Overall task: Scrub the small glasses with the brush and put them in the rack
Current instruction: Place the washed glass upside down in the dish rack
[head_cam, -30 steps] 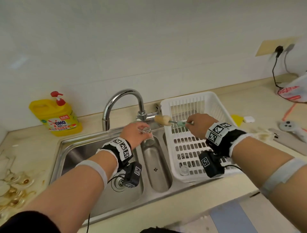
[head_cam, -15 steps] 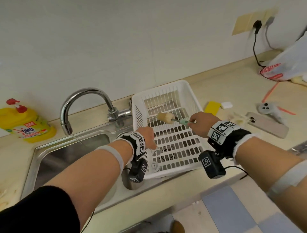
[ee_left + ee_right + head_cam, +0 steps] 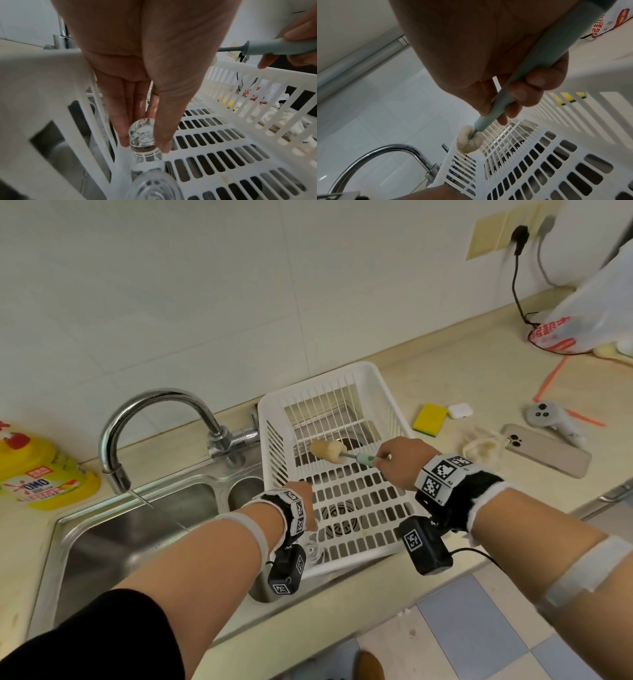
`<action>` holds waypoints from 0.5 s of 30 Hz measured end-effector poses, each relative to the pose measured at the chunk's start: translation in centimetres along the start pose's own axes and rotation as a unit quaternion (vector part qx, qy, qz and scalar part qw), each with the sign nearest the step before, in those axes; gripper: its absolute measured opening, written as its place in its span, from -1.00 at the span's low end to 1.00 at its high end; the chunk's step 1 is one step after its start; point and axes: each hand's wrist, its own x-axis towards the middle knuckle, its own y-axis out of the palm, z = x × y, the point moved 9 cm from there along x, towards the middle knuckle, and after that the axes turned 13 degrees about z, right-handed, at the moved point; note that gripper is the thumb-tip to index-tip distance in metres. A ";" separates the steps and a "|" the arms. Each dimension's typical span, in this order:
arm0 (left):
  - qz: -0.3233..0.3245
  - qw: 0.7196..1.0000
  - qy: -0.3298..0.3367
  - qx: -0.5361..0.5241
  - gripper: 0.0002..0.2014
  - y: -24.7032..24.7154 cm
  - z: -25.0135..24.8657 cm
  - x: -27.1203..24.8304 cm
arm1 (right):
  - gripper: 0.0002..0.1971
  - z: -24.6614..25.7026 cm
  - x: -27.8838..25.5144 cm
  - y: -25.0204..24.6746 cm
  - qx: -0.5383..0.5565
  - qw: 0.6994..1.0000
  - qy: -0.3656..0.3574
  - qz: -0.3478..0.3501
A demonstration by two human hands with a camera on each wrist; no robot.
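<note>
My left hand [image 3: 145, 146] reaches down into the near-left corner of the white rack [image 3: 325, 378] and pinches a small clear glass [image 3: 142, 134] between thumb and fingers, just above the rack floor [image 3: 223, 148]. In the head view the left hand [image 3: 305, 505] hides this glass. A second small glass [image 3: 313, 551] stands on the rack floor close by, seen as the glass [image 3: 150, 186] at the bottom edge of the left wrist view. My right hand [image 3: 400, 460] grips the green handle of the brush [image 3: 496, 108] and holds it level over the rack. Its sponge head [image 3: 327, 451] points left.
A chrome faucet [image 3: 154, 402] arches over the steel sink [image 3: 137, 525] left of the rack. A yellow detergent bottle [image 3: 37, 474] stands at far left. On the counter to the right lie a yellow sponge [image 3: 430, 424], a phone [image 3: 544, 455], a controller [image 3: 548, 419] and a plastic bag [image 3: 582, 313].
My left hand has carried the glass from under the faucet rightward and down into the rack's near corner. The right hand still holds the brush over the rack. The head view has swung right.
</note>
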 end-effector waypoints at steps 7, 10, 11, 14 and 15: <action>0.023 1.000 -0.001 0.008 -0.66 0.0 0.6 -1.4 | -0.75 3.1 0.7 -0.5 0.008 0.999 -0.032 0.001; -0.031 0.998 0.034 -0.051 -0.57 -1.7 1.7 -3.9 | -0.74 5.6 0.9 -1.0 0.004 0.998 -0.066 0.001; -0.052 0.994 0.043 -0.090 -0.60 -2.4 2.5 -5.1 | -0.74 6.7 0.9 -1.2 -0.002 0.997 -0.078 0.002; -0.100 0.963 0.068 -0.242 -0.77 -3.2 6.8 -8.4 | -0.73 10.3 1.1 -1.0 -0.036 0.993 -0.112 0.018; -0.116 0.952 0.068 -0.275 -0.79 -2.9 8.7 -9.4 | -0.73 11.8 1.2 -0.8 -0.055 0.990 -0.125 0.024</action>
